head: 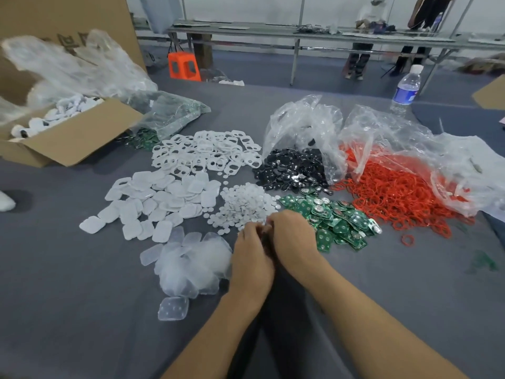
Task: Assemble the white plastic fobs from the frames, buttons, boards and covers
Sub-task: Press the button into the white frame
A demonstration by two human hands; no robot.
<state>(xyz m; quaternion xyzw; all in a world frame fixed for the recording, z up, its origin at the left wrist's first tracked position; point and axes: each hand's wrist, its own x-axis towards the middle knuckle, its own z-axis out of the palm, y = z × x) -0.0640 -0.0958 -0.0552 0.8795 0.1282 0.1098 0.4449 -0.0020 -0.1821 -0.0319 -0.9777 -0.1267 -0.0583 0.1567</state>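
Where the left hand [252, 258] and right hand [292, 236] meet, just near of the white buttons [243, 203] and green boards [336, 220], their fingers [248, 230] curl inward; whether they clamp anything cannot be told.

Adjacent loose heaps: white frames [205, 153], white covers [153, 199], round buttons [243, 203], green boards [337, 221]

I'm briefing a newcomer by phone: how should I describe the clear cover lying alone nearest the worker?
On the grey table, find the heap of clear covers left of the left hand. Just nearer than it lies one flat cover, dimples visible, the nearest part of all.
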